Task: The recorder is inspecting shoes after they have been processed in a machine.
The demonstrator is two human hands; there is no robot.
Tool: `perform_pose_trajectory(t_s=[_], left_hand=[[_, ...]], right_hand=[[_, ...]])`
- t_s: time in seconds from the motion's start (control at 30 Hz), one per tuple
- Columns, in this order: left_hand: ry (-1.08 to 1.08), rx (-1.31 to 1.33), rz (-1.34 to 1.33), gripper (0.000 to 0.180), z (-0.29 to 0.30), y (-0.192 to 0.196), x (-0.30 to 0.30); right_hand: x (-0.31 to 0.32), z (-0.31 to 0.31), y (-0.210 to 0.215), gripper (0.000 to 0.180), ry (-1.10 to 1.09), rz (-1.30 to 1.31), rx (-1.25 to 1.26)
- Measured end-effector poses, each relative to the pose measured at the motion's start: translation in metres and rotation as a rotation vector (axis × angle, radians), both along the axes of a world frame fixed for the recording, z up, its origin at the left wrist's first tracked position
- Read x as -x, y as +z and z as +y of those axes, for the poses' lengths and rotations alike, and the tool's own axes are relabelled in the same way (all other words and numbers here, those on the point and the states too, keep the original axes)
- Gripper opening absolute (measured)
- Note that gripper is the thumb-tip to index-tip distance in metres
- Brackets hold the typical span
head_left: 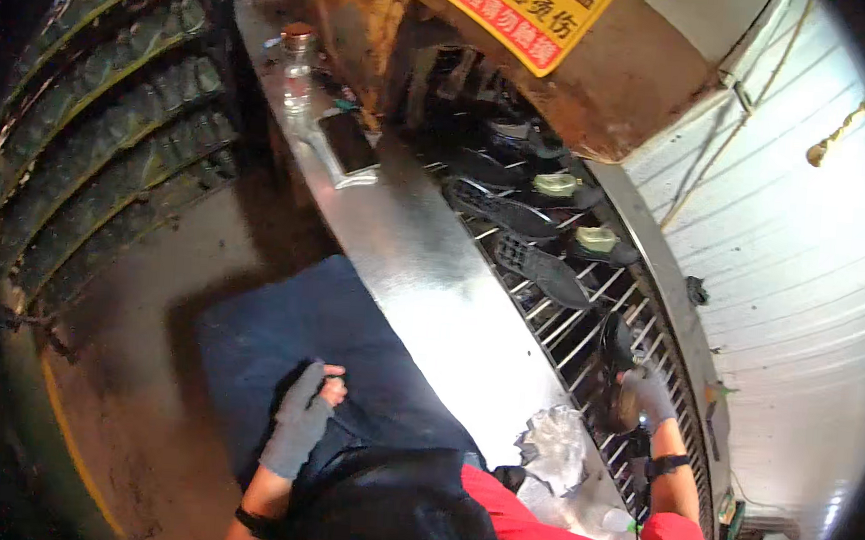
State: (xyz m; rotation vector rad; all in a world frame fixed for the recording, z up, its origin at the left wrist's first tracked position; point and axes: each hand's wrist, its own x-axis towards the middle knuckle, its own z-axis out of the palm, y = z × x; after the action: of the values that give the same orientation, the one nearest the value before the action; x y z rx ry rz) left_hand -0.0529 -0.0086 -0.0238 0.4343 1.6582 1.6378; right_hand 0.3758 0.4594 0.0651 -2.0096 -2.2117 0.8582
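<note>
My right hand (648, 396), in a grey glove with bare fingertips, reaches over a conveyor of metal bars (579, 359). Its fingers are closed at the lower end of a black shoe (615, 341), partly hidden and slightly blurred. Farther up the bars lie black shoe soles (541, 269), tread side showing on at least one. Beside them stand dark shoe uppers with pale cream-coloured pieces (596, 240) in them. My left hand (307, 412), gloved the same way, rests on the dark blue cloth over my lap with its fingers curled in. Whatever may be inside them is hidden.
A shiny metal ledge (449, 321) runs along the conveyor, bearing a clear bottle (297, 70), a dark phone-like slab (347, 144) and crumpled silvery material (553, 447). A rusty housing (605, 91) with a yellow-and-red sign overhangs the bars. Loaded racks (112, 117) stand at left.
</note>
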Motion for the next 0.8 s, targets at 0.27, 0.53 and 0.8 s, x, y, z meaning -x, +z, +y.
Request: perform_pose_trajectory(t_s=[0.27,0.53,0.8], left_hand=[[-0.008,0.124,-0.051,0.021,0.012,-0.009,0.007],[0.054,0.005,-0.132,0.039,0.001,0.012,0.007],[0.061,0.009,-0.251,0.045,0.053,0.048,0.016]], right_hand=[[0.182,0.001,-0.053,0.092,0.843,0.290,-0.447],[0.309,-0.002,-0.017,0.085,0.825,-0.167,-0.456],[0.291,-0.097,0.024,0.061,1.453,0.595,-0.214]])
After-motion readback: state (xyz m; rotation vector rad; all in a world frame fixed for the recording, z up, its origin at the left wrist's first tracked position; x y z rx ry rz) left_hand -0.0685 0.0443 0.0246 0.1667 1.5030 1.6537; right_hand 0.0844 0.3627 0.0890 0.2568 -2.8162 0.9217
